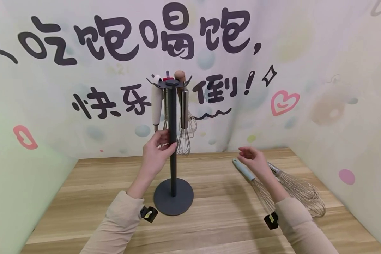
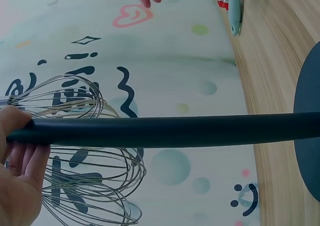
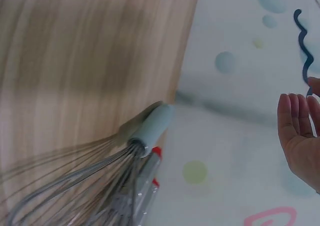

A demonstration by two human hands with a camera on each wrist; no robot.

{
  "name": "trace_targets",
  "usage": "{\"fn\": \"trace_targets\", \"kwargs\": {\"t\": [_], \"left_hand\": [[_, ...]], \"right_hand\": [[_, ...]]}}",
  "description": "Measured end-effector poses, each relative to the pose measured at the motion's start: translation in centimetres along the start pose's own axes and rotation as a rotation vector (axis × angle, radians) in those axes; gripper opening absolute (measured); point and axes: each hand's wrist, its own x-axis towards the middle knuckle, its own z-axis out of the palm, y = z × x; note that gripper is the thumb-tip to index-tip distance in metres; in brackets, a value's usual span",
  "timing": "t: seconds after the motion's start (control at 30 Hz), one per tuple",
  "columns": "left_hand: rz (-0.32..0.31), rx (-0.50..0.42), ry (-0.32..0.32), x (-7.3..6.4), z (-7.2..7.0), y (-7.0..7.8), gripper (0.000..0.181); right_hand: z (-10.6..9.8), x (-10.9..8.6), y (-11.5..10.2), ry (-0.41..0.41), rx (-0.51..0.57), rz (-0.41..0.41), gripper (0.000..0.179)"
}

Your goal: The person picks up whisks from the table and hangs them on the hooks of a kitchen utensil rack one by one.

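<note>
My left hand grips the dark pole of an upright stand, thumb in front and fingers behind. Several whisks hang from the hooks at its top: one with a white handle, one with a metal handle, and others partly hidden behind the pole. In the left wrist view, their wire loops show around the pole. My right hand hovers with relaxed fingers and holds nothing. Below it lies a whisk with a light blue handle, its wires partly covered by my forearm.
The stand's round dark base rests on the wooden table. Metal-handled whisks lie to the right of the blue one, with red ends in the right wrist view. A printed cloth wall rises behind the table.
</note>
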Motion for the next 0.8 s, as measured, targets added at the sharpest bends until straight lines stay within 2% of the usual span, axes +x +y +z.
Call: {"fn": "trace_targets", "kwargs": {"t": [0.13, 0.37, 0.8], "left_hand": [[-0.009, 0.003, -0.004, 0.0, -0.1, 0.0, 0.039], [0.018, 0.000, 0.020, 0.0, 0.1, -0.2, 0.039], [0.031, -0.001, 0.044, -0.2, 0.2, -0.1, 0.040]], "right_hand": [[-0.2, -0.2, 1.2, 0.007, -0.044, 0.033, 0.038], [-0.5, -0.2, 3.2, 0.026, -0.103, 0.074, 0.040], [-0.8, -0.1, 5.5, 0.059, -0.133, 0.125, 0.040]]}}
